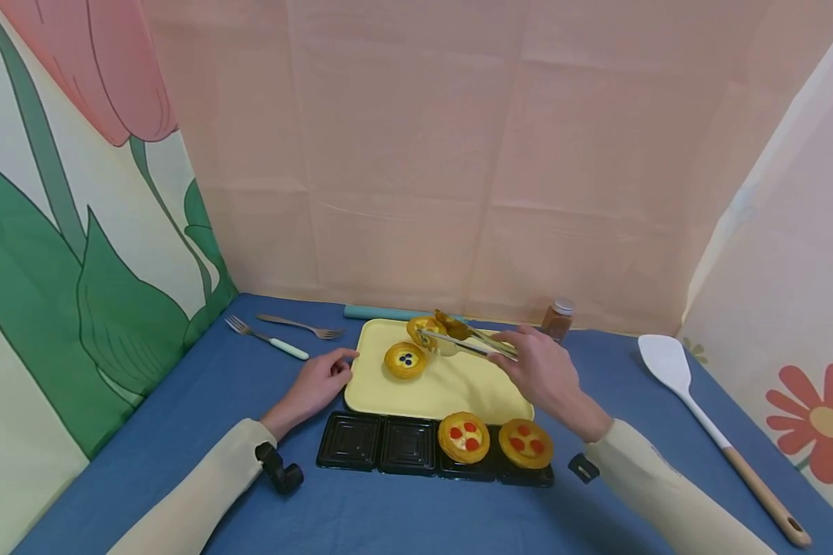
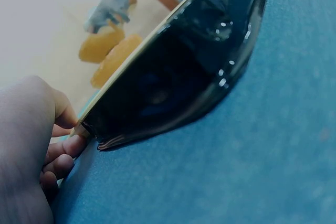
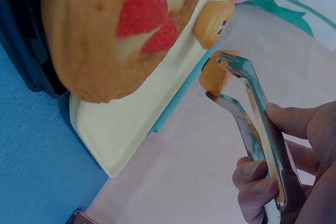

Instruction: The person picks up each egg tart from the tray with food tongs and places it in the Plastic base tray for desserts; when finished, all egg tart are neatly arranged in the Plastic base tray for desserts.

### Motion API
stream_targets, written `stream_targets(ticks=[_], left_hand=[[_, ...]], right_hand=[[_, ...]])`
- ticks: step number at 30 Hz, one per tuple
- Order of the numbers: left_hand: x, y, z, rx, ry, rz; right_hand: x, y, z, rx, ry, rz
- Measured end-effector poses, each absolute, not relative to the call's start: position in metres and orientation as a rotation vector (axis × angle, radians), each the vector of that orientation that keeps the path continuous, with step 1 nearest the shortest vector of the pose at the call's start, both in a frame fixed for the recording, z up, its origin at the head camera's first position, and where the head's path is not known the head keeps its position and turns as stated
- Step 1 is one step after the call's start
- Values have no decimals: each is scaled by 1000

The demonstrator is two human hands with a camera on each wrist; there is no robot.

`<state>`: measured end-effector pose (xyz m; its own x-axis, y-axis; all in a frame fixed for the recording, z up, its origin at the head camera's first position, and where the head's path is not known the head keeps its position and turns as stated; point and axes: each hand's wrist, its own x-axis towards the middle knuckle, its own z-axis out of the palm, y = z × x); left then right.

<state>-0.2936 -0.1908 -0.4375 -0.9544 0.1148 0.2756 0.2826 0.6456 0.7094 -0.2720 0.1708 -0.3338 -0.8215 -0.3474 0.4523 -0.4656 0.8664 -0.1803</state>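
My right hand (image 1: 543, 368) grips metal tongs (image 3: 268, 148), their tips around an egg tart (image 3: 214, 74) at the far side of the yellow tray (image 1: 472, 389). Another egg tart (image 1: 406, 361) with dark blue berries lies on that tray, just nearer. At the tray's left edge my left hand (image 1: 319, 379) pinches the rim between thumb and fingers (image 2: 63, 163). A black compartment tray (image 1: 408, 445) sits in front; its two right-hand compartments hold tarts with red fruit pieces, one tart (image 1: 463, 438) beside another tart (image 1: 525, 443).
Two forks lie at the back left, one fork (image 1: 288, 348) with a pale handle and a second fork (image 1: 298, 325). A capped spice jar (image 1: 558, 319) stands behind my right hand. To the right lies a white spatula (image 1: 708, 424). A teal strip (image 1: 382, 312) runs behind the tray.
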Motion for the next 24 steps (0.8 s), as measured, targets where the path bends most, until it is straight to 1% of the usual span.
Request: stream_targets(ticks=[24], left_hand=[[-294,-191,-438,-314,-2673,-1199]], right_hand=[[-220,185,-334,665,-2586,476]])
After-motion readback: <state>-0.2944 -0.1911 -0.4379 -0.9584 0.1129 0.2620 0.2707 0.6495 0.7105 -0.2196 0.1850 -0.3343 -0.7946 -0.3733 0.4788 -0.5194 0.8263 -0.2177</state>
